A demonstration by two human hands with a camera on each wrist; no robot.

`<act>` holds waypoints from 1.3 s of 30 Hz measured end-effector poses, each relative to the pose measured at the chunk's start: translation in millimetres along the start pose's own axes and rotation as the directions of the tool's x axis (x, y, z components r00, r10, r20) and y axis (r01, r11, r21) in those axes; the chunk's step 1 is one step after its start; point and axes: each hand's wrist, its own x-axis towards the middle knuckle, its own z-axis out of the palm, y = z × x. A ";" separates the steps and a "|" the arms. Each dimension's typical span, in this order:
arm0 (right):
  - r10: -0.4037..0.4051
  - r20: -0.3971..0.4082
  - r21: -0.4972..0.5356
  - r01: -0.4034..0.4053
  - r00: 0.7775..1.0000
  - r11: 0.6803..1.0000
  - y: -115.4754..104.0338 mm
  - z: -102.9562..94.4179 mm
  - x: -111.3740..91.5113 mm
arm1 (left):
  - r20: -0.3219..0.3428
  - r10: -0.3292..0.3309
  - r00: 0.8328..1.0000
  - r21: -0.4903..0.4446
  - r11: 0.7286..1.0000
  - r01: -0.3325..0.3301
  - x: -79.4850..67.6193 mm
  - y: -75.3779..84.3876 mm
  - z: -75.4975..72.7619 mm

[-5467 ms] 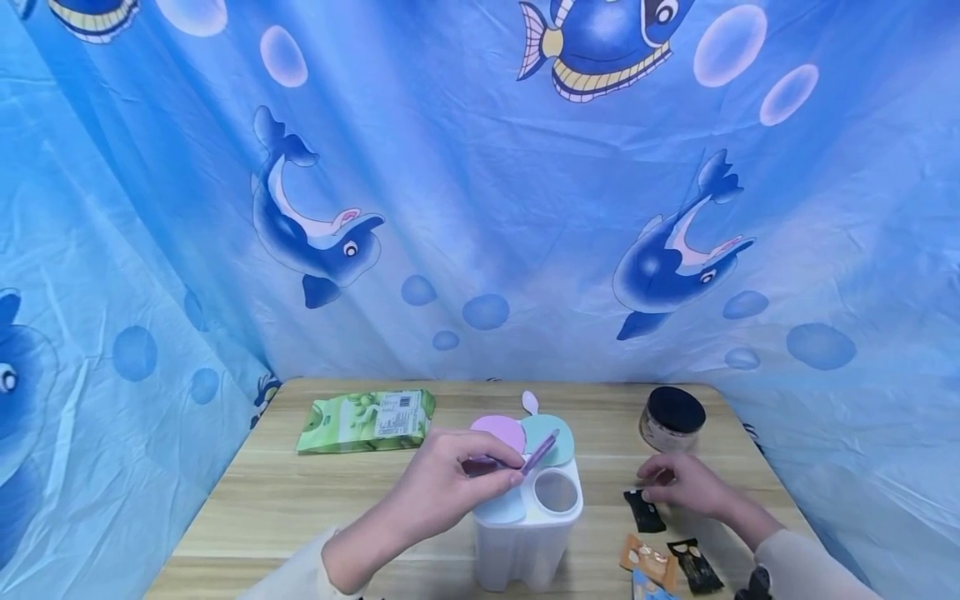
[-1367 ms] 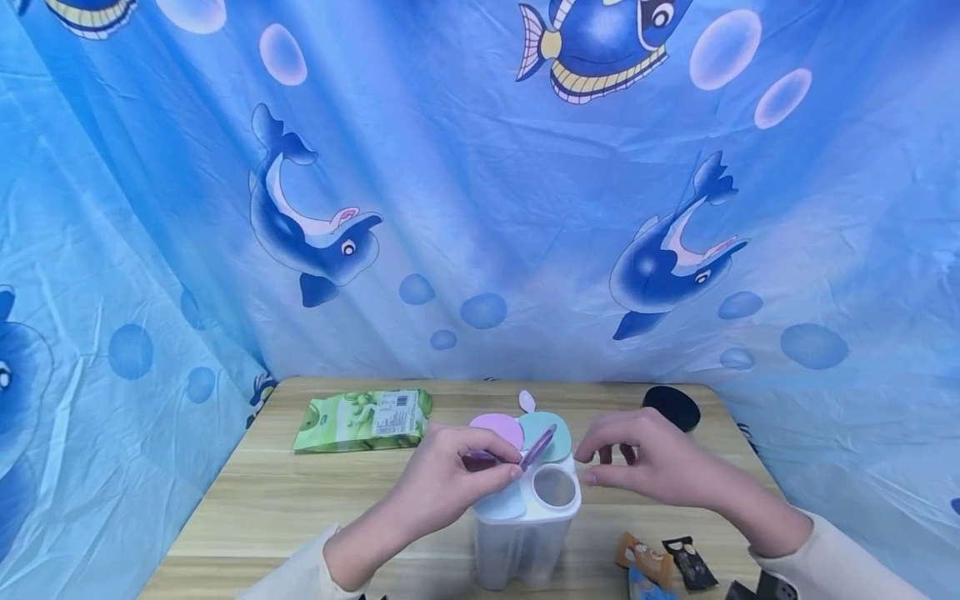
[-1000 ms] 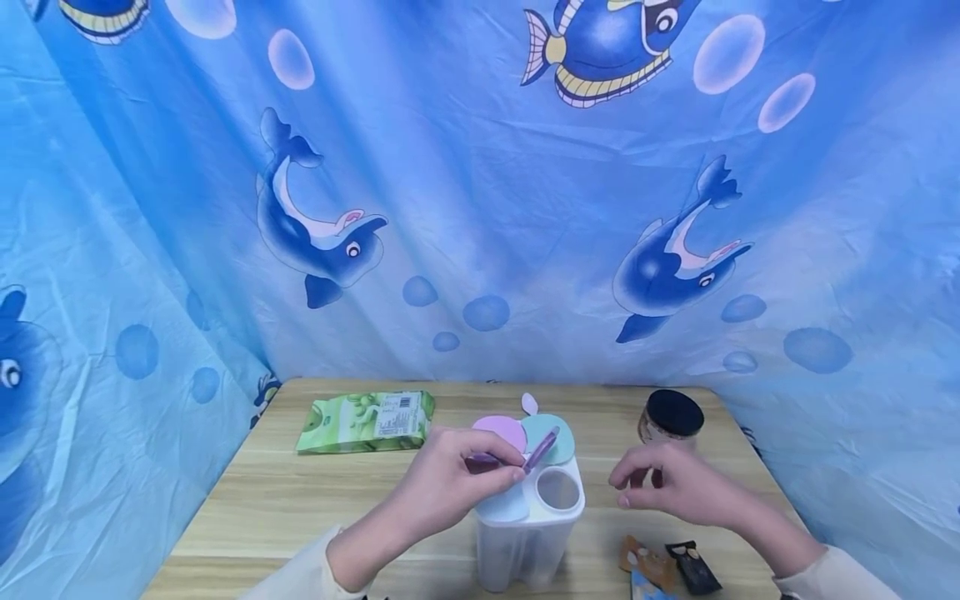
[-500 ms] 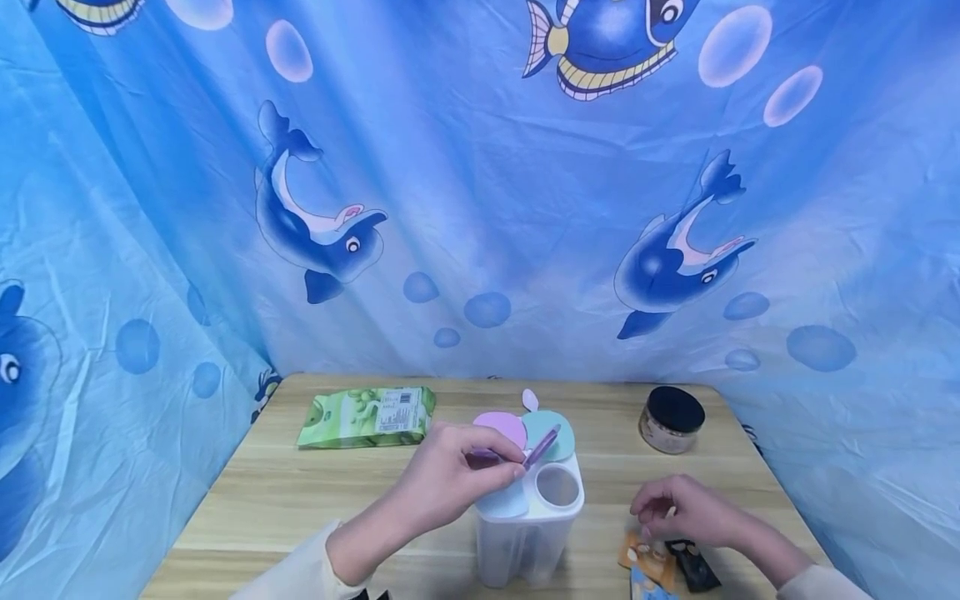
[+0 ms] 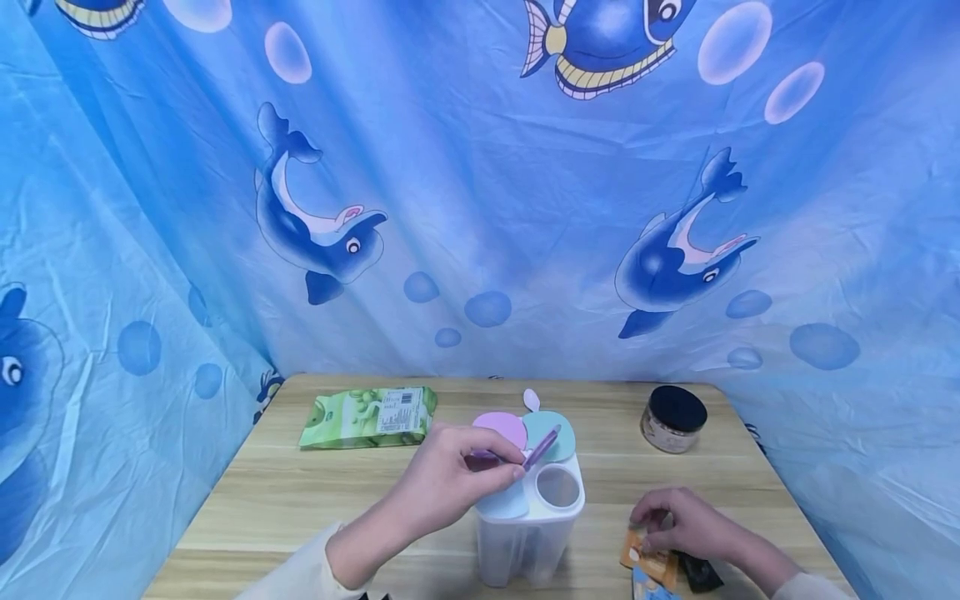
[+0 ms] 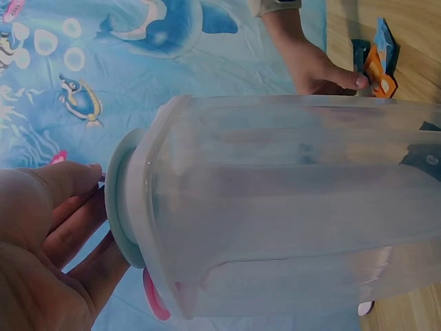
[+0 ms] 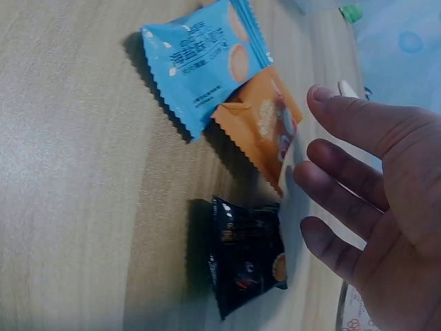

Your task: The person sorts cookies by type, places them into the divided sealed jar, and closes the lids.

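My left hand (image 5: 457, 475) pinches a raised purple lid (image 5: 542, 448) on a clear, divided storage container (image 5: 521, 546) with a white top. The round opening (image 5: 557, 487) at its front right is uncovered; pink, green and pale blue lids cover the others. My right hand (image 5: 684, 523) hovers low at the orange snack packet (image 7: 258, 121), thumb and fingers apart with nothing between them. In the right wrist view a blue snack packet (image 7: 207, 62) overlaps the orange one, and a black snack packet (image 7: 248, 255) lies beside them.
A green snack bag (image 5: 367, 418) lies at the back left of the wooden table (image 5: 300, 508). A jar with a black lid (image 5: 675, 417) stands at the back right. Behind the container sits a small white spoon (image 5: 531, 400). A blue curtain (image 5: 487, 208) surrounds the table.
A second black packet, earlier at my right fingertips, is gone from the table. My right hand went to the container's opening, then came back to the orange packet. My left hand stayed.
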 end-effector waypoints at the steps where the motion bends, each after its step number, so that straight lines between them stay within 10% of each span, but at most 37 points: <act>1: 0.011 0.007 0.009 -0.011 1.000 1.000 0.9 0.9 0.4 | 0.000 0.001 1.000 0.000 1.000 -0.001 -0.1 0.0 0.1; 28: 0.119 0.025 0.053 -0.120 0.993 0.991 8.5 2.9 9.9 | -0.007 -0.005 1.000 -0.014 1.000 0.005 -0.7 -0.1 0.3; 39: -0.062 -0.080 -0.018 0.061 0.995 0.998 -17.1 -16.7 9.8 | 0.003 -0.029 1.000 -0.013 1.000 0.029 0.1 0.7 -0.6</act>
